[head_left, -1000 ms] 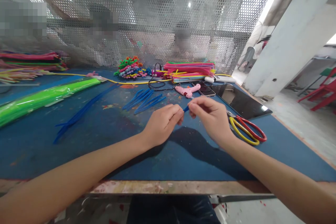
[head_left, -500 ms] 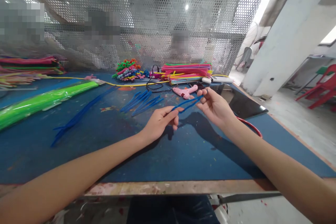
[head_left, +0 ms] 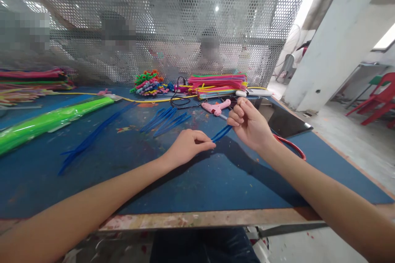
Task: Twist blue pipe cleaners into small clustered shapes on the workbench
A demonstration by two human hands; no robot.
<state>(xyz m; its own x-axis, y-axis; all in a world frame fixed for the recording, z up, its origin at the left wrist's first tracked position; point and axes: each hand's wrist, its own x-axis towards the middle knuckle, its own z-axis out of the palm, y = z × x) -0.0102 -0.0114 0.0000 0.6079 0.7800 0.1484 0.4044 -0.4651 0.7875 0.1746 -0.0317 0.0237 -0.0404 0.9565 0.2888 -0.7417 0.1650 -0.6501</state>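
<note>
A blue pipe cleaner (head_left: 221, 133), doubled into two strands, stretches between my hands just above the blue table. Its left end is pinched between the thumb and fingers of my left hand (head_left: 191, 144). My right hand (head_left: 248, 122) is closed round the other end, with the fingers curled in and that end hidden. Several bent blue pipe cleaners (head_left: 166, 121) lie beyond my left hand. Farther left rests a loose bunch of long straight blue pipe cleaners (head_left: 89, 141). Behind my right hand lies a pink hot glue gun (head_left: 216, 107).
A green bundle in clear plastic (head_left: 58, 118) lies at the left. Along the back are bundles of coloured pipe cleaners (head_left: 217, 81), a yellow cable (head_left: 148, 100) and a perforated metal screen (head_left: 173, 20). A dark glossy panel (head_left: 286, 121) and red cable (head_left: 290, 144) lie right.
My right hand has curled its fingers from a looser pinch into a closed grip. The left hand's fingers have flattened over its end of the pipe cleaner, and less of the strands shows.
</note>
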